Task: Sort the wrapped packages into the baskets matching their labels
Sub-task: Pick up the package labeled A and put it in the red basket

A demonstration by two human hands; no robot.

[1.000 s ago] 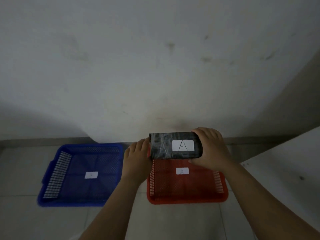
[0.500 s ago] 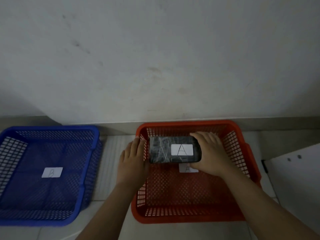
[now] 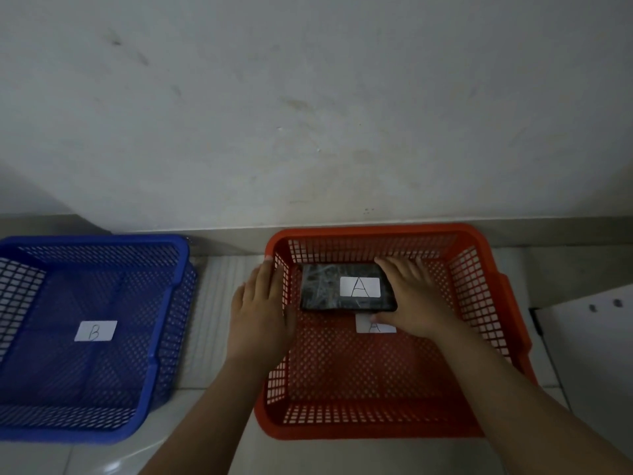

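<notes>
A black wrapped package (image 3: pixel 330 287) with a white label "A" lies low inside the red basket (image 3: pixel 489 293), near its far wall. My right hand (image 3: pixel 416 299) grips the package's right end, fingers over the top and thumb under the near edge. My left hand (image 3: pixel 262 310) is flat and open just outside the red basket's left wall, apart from the package. On the basket's floor a white "A" label (image 3: pixel 371 326) shows, partly covered by my right hand. The blue basket (image 3: pixel 164 313) stands to the left, holding only its "B" label (image 3: pixel 95 330).
Both baskets sit on a pale tiled floor (image 3: pixel 219 303) against a grey wall (image 3: pixel 308 114). A white board or panel (image 3: pixel 589 354) lies at the right edge, close to the red basket.
The package has gone down into the red basket with my right hand. My left hand has come off its left end and now rests outside the basket wall. The view moved closer.
</notes>
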